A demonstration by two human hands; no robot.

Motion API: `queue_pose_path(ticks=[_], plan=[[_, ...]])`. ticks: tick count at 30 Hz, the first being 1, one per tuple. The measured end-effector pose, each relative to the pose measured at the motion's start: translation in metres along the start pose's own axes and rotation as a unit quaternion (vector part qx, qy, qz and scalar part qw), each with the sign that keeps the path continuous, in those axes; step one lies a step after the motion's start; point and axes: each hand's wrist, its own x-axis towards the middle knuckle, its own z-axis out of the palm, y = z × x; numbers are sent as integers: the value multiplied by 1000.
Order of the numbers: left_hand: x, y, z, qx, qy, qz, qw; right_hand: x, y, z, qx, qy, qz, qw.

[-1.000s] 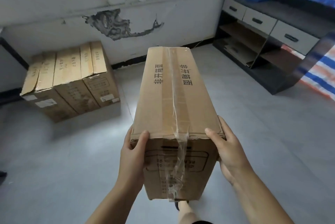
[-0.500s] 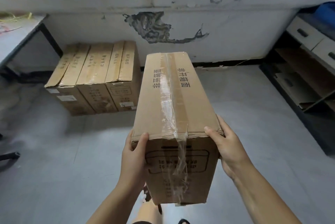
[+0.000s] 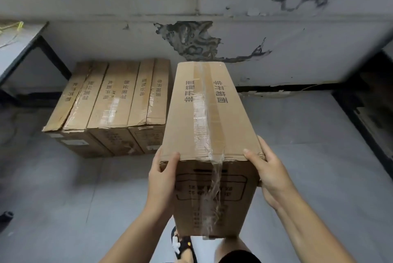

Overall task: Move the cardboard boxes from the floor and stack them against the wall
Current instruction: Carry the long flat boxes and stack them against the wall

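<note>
The left hand (image 3: 162, 179) clasps the near left corner of the carried cardboard box (image 3: 204, 118), thumb hooked over the top edge and the fingers, out of view, wrapped round the side; the right hand (image 3: 270, 175) does the same at the near right corner, thumb on the top edge and palm flat to the side wall. So each grip is closed round a corner of the box, not spread and not pinching. The box is long and narrow, held clear of the floor (image 3: 63, 199), its taped top face running away toward twelve o'clock and its printed end panel facing the person. At about ten o'clock from it, a row of stacked boxes (image 3: 112, 101) of the same kind lies on the floor side by side, far ends toward the wall (image 3: 297, 35); whether they touch it cannot be told. The carried box's left edge overlaps the rightmost of them in view, though it looks to be nearer the camera. A worktop (image 3: 14, 43) edge shows at nine o'clock, and a sandalled foot (image 3: 182, 245) at six. The step in hand seems to be the carry, close to its end. The next move likely calls for lowering the box either beside the row at its right end or onto it, keeping it square to its neighbours and sliding it toward the wall before the fingers are freed.
</note>
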Motion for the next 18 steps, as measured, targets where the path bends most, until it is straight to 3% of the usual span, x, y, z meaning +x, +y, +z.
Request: queue_pose_path(ticks=[11, 18], plan=[[188, 34, 80, -40, 46, -11, 998, 230, -26, 28, -26, -48, 34, 998], [319, -32, 97, -37, 109, -47, 992, 366, 47, 48, -68, -65, 76, 993]])
